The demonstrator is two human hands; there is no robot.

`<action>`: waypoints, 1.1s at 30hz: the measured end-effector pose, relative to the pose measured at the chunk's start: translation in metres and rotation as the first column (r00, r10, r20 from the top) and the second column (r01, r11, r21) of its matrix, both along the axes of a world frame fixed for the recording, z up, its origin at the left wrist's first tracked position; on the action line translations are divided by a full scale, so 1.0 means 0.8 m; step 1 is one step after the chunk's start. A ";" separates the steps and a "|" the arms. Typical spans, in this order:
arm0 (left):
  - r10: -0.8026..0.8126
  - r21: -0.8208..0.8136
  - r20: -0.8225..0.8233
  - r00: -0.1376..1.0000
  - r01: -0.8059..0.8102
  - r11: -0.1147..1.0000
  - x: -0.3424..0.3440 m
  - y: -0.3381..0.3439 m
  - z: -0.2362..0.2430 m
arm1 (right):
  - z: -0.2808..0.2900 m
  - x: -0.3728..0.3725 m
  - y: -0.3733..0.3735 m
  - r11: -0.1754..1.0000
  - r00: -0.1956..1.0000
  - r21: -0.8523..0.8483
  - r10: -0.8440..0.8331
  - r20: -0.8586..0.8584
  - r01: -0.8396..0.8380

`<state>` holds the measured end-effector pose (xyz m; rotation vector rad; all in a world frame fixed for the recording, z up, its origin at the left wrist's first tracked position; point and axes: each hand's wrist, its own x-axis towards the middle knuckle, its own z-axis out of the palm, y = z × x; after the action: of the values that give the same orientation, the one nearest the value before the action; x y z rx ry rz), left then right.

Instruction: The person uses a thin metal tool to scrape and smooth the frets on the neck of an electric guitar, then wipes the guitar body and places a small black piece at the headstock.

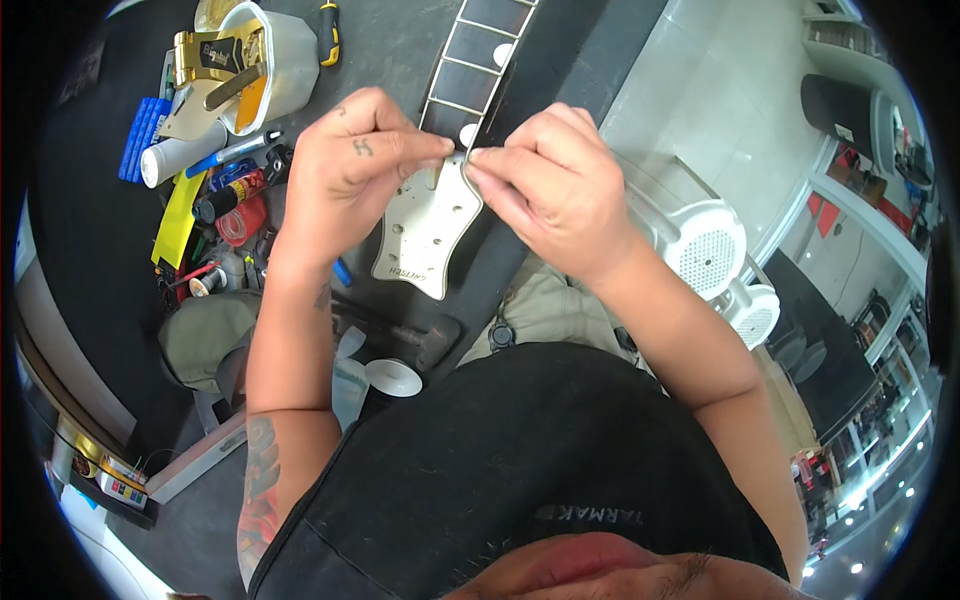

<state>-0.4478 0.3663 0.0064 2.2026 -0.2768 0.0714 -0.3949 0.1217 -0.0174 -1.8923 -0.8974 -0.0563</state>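
A guitar neck lies in front of me, its white headstock nearest and its dark fretboard running away toward the far side. Several holes show in the headstock, with no strings on it. My left hand is closed, thumb and index finger pinched at the joint between fretboard and headstock. From the other side my right hand pinches at the same joint, close to the headstock's right edge. The fingertips of both hands almost meet. Whatever lies between them is too small or too hidden to name.
On the dark bench at the left stand a white tub of metal parts, a white bottle, pens and loose tools. A yellow-black screwdriver handle lies beyond. A hammer head and a small white dish are near me. White perforated stools stand right.
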 end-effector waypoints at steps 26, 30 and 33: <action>-0.022 0.046 0.035 0.999 0.020 0.999 0.026 -0.008 0.008 | -0.006 0.011 -0.002 0.998 0.998 0.032 -0.054 0.024 0.053; 0.004 0.017 0.065 0.998 -0.005 1.000 0.041 -0.017 0.007 | -0.006 0.024 -0.007 0.993 0.993 0.003 -0.114 0.033 0.114; -0.023 0.052 0.023 0.999 0.022 0.998 0.020 -0.012 0.004 | -0.007 0.008 -0.011 0.999 0.999 0.013 -0.047 0.020 0.047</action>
<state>-0.4318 0.3570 0.0093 2.2507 -0.3200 0.0782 -0.3889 0.1129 -0.0227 -1.9045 -0.8645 -0.1091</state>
